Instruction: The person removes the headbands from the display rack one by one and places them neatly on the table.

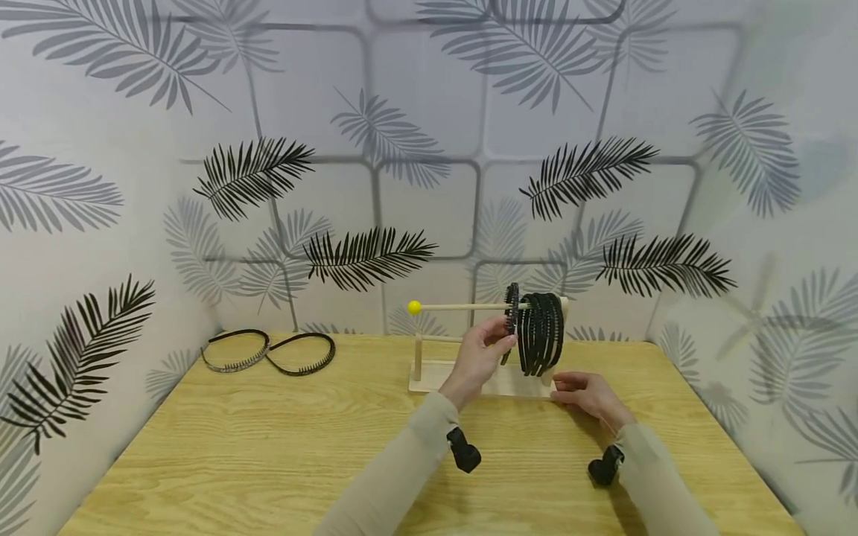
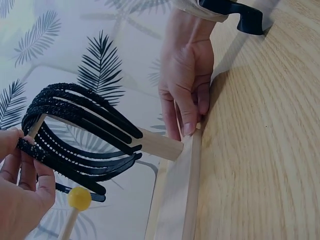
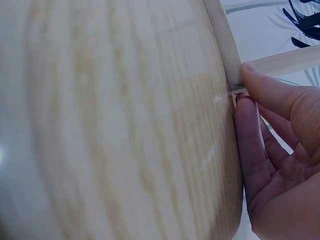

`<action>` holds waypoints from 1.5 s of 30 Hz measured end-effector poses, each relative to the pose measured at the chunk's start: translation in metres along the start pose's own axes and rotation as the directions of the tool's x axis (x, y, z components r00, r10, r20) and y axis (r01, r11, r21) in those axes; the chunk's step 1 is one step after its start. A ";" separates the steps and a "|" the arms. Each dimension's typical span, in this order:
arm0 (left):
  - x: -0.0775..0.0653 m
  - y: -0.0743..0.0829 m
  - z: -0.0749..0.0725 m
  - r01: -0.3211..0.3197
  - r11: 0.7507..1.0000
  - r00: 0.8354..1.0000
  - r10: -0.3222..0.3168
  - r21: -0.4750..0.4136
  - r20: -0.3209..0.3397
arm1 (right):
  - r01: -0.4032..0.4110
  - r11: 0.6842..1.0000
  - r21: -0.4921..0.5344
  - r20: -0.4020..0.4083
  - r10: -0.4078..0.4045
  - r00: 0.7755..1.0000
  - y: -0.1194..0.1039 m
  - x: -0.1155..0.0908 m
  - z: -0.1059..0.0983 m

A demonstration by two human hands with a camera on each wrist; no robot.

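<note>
In the head view, my left hand (image 1: 471, 362) pinches a black beaded headband (image 1: 512, 309) on the upper rod of a pale wooden stand (image 1: 506, 385). Right beside it, several black headbands (image 1: 541, 331) hang bunched at the rod's right end. The left wrist view shows the thumb and fingers of that hand around the beaded band (image 2: 55, 167). My right hand (image 1: 590, 394) grips the right end of the stand's base. Close up in the right wrist view, its thumb lies on the base (image 3: 226, 50), with the fingers (image 3: 248, 135) at the base's corner, low by the tabletop.
Two more headbands, one (image 1: 236, 367) touching the other (image 1: 302, 371), lie at the back left of the wooden table (image 1: 268, 447). A yellow ball (image 1: 414, 307) caps the rod's left end. Behind the table stands a wall (image 1: 429, 201) with a leaf pattern.
</note>
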State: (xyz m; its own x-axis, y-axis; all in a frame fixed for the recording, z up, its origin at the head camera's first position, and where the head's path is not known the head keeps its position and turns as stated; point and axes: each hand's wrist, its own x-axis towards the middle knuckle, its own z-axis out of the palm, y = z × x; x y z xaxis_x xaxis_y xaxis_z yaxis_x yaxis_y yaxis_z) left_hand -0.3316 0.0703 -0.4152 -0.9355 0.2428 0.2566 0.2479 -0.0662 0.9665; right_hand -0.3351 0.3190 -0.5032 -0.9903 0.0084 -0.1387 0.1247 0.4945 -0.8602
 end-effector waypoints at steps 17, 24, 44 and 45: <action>-0.002 -0.003 -0.050 0.058 0.996 0.997 -0.054 -0.071 0.048 | 0.000 1.000 -0.027 0.022 0.000 1.000 -0.004 0.004 0.001; -0.002 -0.004 -0.071 0.040 0.997 0.999 -0.038 -0.067 0.035 | 0.014 0.999 -0.034 0.019 -0.014 1.000 -0.005 0.005 0.001; -0.011 -0.013 -0.111 0.101 0.992 0.995 -0.099 -0.071 0.022 | 0.042 0.995 -0.092 -0.004 -0.042 0.999 -0.001 -0.001 -0.001; -0.011 -0.013 -0.113 0.104 0.992 0.994 -0.103 -0.075 0.021 | 0.042 0.996 -0.085 -0.002 -0.042 0.999 0.000 -0.001 -0.001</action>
State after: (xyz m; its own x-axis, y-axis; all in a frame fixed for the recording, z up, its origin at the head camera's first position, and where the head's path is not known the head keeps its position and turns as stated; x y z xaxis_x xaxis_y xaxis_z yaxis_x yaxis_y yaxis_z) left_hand -0.3525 -0.0405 -0.4309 -0.9505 0.2687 0.1560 0.1296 -0.1132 0.9851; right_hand -0.3343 0.3194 -0.5027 -0.9948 -0.0111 -0.1017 0.0776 0.5665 -0.8204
